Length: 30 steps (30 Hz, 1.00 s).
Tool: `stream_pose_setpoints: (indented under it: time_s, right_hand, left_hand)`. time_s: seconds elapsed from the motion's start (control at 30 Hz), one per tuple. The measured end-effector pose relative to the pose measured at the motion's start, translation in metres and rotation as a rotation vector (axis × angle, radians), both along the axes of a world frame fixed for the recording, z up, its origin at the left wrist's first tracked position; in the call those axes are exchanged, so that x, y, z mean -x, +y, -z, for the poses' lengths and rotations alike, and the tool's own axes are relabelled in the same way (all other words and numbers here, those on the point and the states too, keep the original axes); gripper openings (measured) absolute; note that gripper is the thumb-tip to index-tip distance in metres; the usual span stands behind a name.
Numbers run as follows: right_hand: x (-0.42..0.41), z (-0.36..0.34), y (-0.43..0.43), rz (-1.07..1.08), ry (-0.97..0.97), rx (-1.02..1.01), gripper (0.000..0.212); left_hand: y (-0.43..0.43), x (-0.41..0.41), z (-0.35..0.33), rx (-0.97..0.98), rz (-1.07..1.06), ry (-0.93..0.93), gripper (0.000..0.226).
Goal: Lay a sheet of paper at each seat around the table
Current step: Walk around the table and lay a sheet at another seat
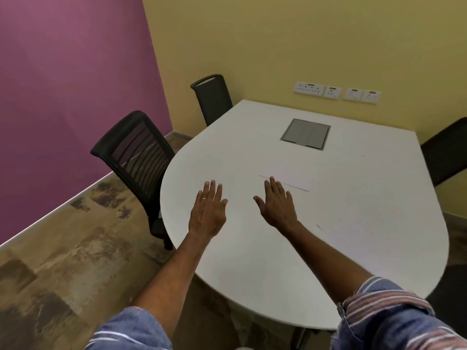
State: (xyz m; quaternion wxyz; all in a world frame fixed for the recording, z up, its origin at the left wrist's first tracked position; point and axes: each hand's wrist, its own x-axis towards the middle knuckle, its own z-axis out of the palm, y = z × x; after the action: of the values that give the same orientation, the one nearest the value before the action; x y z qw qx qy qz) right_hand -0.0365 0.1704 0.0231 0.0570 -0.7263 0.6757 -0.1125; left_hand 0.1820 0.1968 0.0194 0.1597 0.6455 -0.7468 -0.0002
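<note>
Left hand (208,210): flat, palm down over the white table (227,152), fingers straight and close together, a ring on one finger; it holds nothing, and no paper shows under it.
Right hand (276,205): also flat and palm down, fingers straight and slightly spread, thumb out toward the left hand; it grips nothing.
Far sheet (290,176): white on white, known only by its thin dark near edge; the right fingertips (272,180) reach that edge, but whether they touch it cannot be told.
Side sheet (353,241): faint, its corner just right of the right forearm, apart from both hands.
Chairs: a black mesh one (136,152) at the left curve, one (213,97) at the far left corner, one (447,150) at the right edge.
Table centre: a grey hatch (305,133), well beyond the hands.
Wall: white sockets (336,92) above the table's far edge.
</note>
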Motion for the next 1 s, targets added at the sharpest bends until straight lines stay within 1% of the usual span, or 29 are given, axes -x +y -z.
stream_pose_setpoints:
  time_s: [0.17, 0.3, 0.43, 0.7, 0.77, 0.83, 0.87, 0.93, 1.0]
  right_hand:
    - [-0.002, 0.005, -0.016, 0.084, 0.001, -0.008, 0.069]
    - [0.003, 0.013, -0.039, 0.133, 0.011, -0.024, 0.069]
    - [0.014, 0.023, -0.070, 0.182, 0.006, -0.046, 0.069]
    - [0.025, 0.039, -0.118, 0.241, 0.013, -0.084, 0.069]
    - [0.029, 0.042, -0.127, 0.255, 0.012, -0.086, 0.069]
    - [0.033, 0.046, -0.136, 0.275, 0.013, -0.090, 0.069]
    - [0.035, 0.049, -0.140, 0.285, 0.015, -0.094, 0.069]
    - [0.040, 0.054, -0.151, 0.299, 0.023, -0.102, 0.068]
    - [0.044, 0.058, -0.161, 0.308, 0.038, -0.105, 0.068]
  left_hand:
    - [-0.032, -0.004, 0.006, 0.000, 0.086, 0.001, 0.056]
    - [-0.068, 0.000, 0.013, -0.009, 0.138, 0.006, 0.062]
    - [-0.107, 0.010, 0.020, -0.037, 0.174, 0.013, 0.063]
    - [-0.172, 0.017, 0.043, -0.093, 0.220, 0.023, 0.055]
    - [-0.187, 0.020, 0.047, -0.099, 0.240, 0.015, 0.057]
    - [-0.201, 0.026, 0.050, -0.114, 0.276, 0.022, 0.065]
    - [-0.209, 0.029, 0.053, -0.119, 0.296, 0.024, 0.064]
    - [-0.227, 0.034, 0.058, -0.131, 0.333, 0.017, 0.057]
    - [-0.246, 0.040, 0.063, -0.137, 0.367, 0.021, 0.055]
